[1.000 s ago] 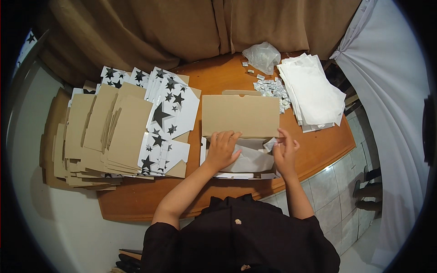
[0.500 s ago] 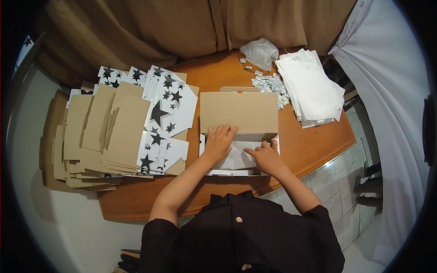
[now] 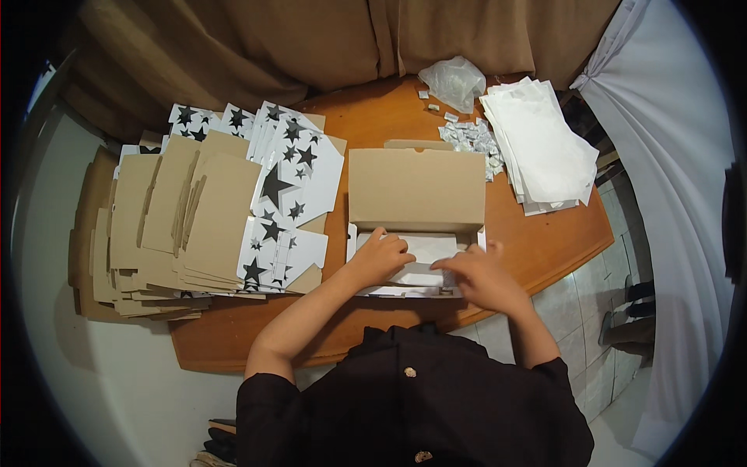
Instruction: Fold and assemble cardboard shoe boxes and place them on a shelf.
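An open cardboard box (image 3: 416,187), brown inside with its lid raised, stands on the table in front of me. White paper (image 3: 432,247) lies in it, flat with straight edges. My left hand (image 3: 380,259) rests over the box's left side, fingers bent and apart, touching the paper; its fingertips are partly hidden. At the box's right side, my right hand (image 3: 489,276) stretches its index finger toward the paper. The other fingers of that hand are loosely bent and slightly blurred. I see nothing held in either hand.
Flattened boxes with black stars (image 3: 292,194) and plain brown sides are piled on the left of the wooden table (image 3: 327,331). Behind the box lie several small white packets (image 3: 471,138) and a clear plastic bag (image 3: 454,84). White paper sheets (image 3: 541,144) are stacked at the right.
My left hand has slid lower, its fingers more bent. My right hand has moved slightly right. The paper, rumpled before, now shows a flatter, straight-edged shape. The whole view has shifted slightly.
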A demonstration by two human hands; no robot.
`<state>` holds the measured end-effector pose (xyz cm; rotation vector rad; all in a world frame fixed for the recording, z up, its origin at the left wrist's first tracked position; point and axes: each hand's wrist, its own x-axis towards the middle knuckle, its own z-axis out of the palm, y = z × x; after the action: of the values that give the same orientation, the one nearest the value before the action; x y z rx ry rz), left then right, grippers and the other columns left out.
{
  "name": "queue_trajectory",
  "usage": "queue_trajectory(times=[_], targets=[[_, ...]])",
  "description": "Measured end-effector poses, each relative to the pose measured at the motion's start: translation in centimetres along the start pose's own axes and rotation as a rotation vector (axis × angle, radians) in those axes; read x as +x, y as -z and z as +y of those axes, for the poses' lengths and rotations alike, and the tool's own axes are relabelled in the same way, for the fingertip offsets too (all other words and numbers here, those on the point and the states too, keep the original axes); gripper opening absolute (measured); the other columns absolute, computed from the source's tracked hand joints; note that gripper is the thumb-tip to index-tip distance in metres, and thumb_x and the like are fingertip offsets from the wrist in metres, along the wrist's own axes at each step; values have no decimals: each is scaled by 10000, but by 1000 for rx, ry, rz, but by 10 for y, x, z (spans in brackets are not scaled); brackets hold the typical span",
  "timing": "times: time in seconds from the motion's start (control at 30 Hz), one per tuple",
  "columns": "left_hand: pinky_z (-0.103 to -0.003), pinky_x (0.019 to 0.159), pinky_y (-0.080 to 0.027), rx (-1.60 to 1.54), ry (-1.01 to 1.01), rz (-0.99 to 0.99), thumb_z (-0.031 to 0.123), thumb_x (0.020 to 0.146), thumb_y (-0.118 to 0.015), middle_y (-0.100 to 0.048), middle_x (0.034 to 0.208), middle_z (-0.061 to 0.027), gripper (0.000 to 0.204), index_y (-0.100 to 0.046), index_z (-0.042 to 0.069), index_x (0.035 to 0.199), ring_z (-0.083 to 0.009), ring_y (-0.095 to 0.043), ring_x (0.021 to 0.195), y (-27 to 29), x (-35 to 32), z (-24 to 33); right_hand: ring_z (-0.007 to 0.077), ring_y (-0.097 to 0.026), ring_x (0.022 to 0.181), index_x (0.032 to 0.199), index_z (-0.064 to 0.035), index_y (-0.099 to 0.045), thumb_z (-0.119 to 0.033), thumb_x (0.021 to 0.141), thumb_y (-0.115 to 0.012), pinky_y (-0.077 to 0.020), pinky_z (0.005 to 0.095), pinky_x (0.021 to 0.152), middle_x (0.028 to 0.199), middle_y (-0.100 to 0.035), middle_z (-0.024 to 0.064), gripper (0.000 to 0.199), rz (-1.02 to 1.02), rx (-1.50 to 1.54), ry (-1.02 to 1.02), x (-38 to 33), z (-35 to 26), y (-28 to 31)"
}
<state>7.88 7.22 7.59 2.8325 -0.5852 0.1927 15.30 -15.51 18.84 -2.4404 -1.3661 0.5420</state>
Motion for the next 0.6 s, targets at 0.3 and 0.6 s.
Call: queue_trajectory(times=[0.3,0.6], targets=[[-425,865,-390,-283,89,-405,291,832,-599,-640,999,-36,256,-650,138,1031,-204,-566,991,-36,-5,-11,187,-589,848,1019,-149,-625,-164,806,-608,-222,471,941,861,-665,30,214,65,377,-170,38,39,-36],[-394,906,-385,-288,249,86,201,823,-607,-615,1045,-86,258,-637,97,1057,-250,-551,1003,55,-30,2,277,-562,1037,1081,-122,-625,-205,792,-607,-351,417,873,1060,-642,77,302,322,350,-30,63,37,-70]])
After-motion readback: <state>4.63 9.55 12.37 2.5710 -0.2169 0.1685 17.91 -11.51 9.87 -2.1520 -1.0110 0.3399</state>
